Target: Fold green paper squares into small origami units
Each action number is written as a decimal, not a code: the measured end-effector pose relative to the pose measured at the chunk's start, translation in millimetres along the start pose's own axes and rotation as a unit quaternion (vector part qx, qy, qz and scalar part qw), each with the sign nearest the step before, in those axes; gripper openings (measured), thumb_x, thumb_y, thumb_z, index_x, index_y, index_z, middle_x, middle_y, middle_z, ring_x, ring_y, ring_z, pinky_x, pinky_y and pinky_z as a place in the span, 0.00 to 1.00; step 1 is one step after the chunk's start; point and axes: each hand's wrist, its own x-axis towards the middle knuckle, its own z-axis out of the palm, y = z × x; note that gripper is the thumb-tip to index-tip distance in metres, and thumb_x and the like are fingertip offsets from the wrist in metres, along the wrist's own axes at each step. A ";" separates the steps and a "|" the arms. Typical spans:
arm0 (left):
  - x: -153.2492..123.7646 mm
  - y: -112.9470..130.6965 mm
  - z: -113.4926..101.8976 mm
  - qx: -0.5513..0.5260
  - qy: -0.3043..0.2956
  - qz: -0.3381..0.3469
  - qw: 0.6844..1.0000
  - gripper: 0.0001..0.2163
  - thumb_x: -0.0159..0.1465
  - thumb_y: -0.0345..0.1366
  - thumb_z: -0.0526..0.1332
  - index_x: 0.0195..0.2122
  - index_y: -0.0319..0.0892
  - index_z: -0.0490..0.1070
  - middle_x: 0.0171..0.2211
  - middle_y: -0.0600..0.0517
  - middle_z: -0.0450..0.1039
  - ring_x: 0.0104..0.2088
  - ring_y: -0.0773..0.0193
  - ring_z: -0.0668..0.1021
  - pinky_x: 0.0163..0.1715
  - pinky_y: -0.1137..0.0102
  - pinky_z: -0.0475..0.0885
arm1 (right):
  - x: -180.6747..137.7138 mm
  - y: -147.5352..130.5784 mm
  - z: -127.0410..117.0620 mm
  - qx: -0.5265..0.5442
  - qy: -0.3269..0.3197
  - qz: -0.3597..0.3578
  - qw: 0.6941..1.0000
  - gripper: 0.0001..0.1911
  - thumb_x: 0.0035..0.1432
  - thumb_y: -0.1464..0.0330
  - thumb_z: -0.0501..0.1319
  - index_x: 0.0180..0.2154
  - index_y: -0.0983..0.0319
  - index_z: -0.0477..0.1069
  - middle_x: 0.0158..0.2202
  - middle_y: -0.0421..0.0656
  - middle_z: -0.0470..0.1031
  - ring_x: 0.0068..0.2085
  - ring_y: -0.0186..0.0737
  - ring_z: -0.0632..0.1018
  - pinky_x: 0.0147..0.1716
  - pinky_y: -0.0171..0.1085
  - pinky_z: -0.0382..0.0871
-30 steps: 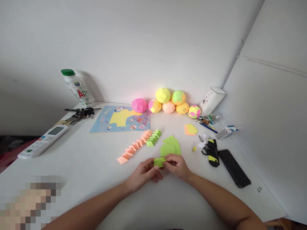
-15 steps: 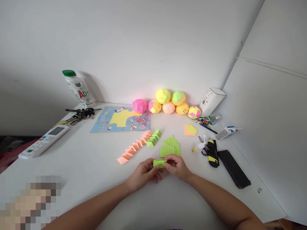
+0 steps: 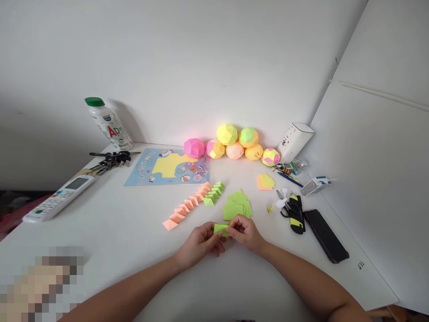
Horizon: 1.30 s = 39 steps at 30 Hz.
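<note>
A folded green paper [image 3: 220,229] is held between both hands, above the front middle of the table. My left hand [image 3: 200,240] pinches its left part, thumb on the near face and fingers behind. At the paper's right end, my right hand [image 3: 246,233] grips it with thumb and fingertips. Just beyond lies a loose pile of green paper sheets [image 3: 233,211]. To the left, a row of folded orange paper pieces [image 3: 185,208] runs diagonally, beside a shorter row of folded green pieces [image 3: 213,195].
Several paper balls [image 3: 228,135] are stacked against the wall. Blue picture board [image 3: 140,176], bottle [image 3: 109,127], keys [image 3: 114,161] and remote control [image 3: 60,199] lie left. On the right are yellow-orange sheets [image 3: 266,181], scissors [image 3: 288,210], a box cutter [image 3: 297,223] and a black phone [image 3: 326,237].
My right thumb and fingers have shifted slightly left along the green paper, whose top edges now look closer together. The whole view has moved a little.
</note>
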 end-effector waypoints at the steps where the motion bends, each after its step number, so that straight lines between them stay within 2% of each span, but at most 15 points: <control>1: 0.2 0.1 0.1 0.000 0.001 0.000 1.000 0.18 0.57 0.51 0.60 0.36 0.39 0.67 0.33 0.47 0.76 0.28 0.61 0.79 0.27 0.67 0.74 | 0.0 0.2 -0.1 -0.002 -0.001 0.000 1.000 0.14 0.52 0.59 0.63 0.27 0.62 0.63 0.22 0.36 0.67 0.22 0.29 0.68 0.22 0.31 0.62; 21: -0.9 8.1 3.2 0.002 0.013 -0.017 1.000 0.19 0.55 0.52 0.62 0.32 0.39 0.67 0.30 0.48 0.76 0.26 0.61 0.79 0.26 0.67 0.74 | 0.1 1.3 -0.8 -0.016 -0.005 -0.023 1.000 0.12 0.53 0.62 0.62 0.25 0.62 0.64 0.21 0.36 0.66 0.21 0.29 0.67 0.21 0.31 0.64; 39: 2.1 -1.6 0.0 0.003 0.000 -0.004 1.000 0.17 0.57 0.50 0.60 0.34 0.39 0.67 0.31 0.49 0.76 0.26 0.63 0.79 0.27 0.68 0.74 | 0.3 4.3 -1.2 -0.004 -0.006 0.003 1.000 0.13 0.52 0.62 0.63 0.26 0.63 0.64 0.21 0.36 0.67 0.22 0.30 0.69 0.22 0.31 0.66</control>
